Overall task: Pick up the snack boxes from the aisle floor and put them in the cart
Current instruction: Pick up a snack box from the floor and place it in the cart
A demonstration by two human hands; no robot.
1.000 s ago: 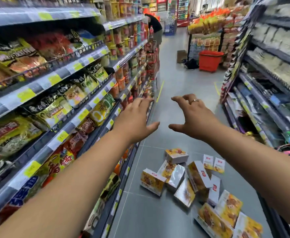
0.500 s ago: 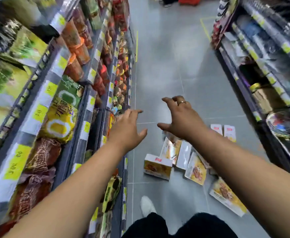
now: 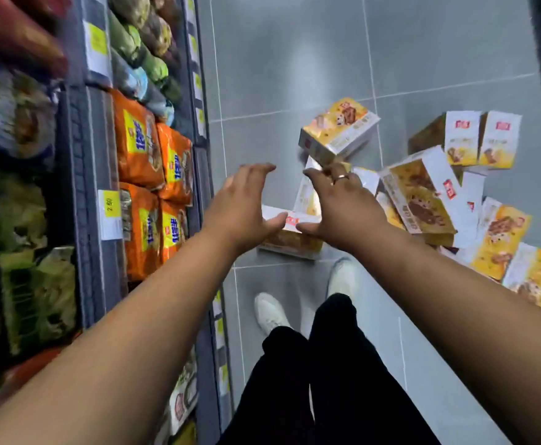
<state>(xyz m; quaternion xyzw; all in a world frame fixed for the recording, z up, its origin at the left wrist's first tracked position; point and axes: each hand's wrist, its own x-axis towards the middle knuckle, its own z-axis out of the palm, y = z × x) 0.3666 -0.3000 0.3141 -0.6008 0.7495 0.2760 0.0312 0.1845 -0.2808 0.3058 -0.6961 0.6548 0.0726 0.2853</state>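
Observation:
Several yellow-and-white snack boxes lie scattered on the grey tiled aisle floor. The nearest snack box lies just ahead of my feet. My left hand and my right hand, which wears a ring, hover spread over it, fingers bent and holding nothing. Whether they touch it I cannot tell. Another box lies further ahead, a large box to the right, two upright boxes behind it. No cart is in view.
A shelf unit with orange snack bags and yellow price tags runs along the left. My white shoes and black trousers stand close to the nearest box. More boxes pile at the right.
My view has tilted from down the aisle to the floor. Both hands have dropped toward the nearest box, and the boxes appear much closer.

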